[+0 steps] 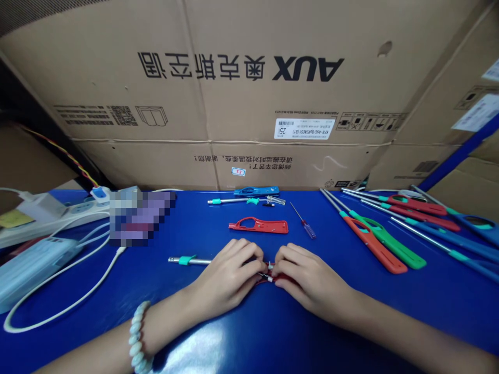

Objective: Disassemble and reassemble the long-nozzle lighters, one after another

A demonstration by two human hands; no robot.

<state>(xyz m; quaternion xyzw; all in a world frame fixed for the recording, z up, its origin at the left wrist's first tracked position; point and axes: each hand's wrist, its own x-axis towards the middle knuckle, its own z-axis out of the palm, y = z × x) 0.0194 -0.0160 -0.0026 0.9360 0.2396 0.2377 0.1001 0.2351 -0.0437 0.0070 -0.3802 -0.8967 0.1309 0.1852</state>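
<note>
My left hand (237, 271) and my right hand (310, 272) meet over the table, fingers bent and closed around a partly assembled red stick lighter. Only a little of its red casing (262, 282) shows between the fingertips, with a small white-and-black part (268, 279) by it. From beneath my left hand a metal lighter tube (202, 262) with a turquoise collar points left. My fingers hide most of the lighter. Just beyond them lies a loose red casing half (268, 226). A purple-handled screwdriver (308, 229) rests to its right.
Farther back lie a blue casing half (257, 191) and another metal tube (230, 200) with wired parts. Several stick lighters, including an orange one (376, 245) and a green one (401, 245), lie at right. A power bank (37, 270) and white cable (78, 304) are left; a cardboard box (234, 114) stands behind.
</note>
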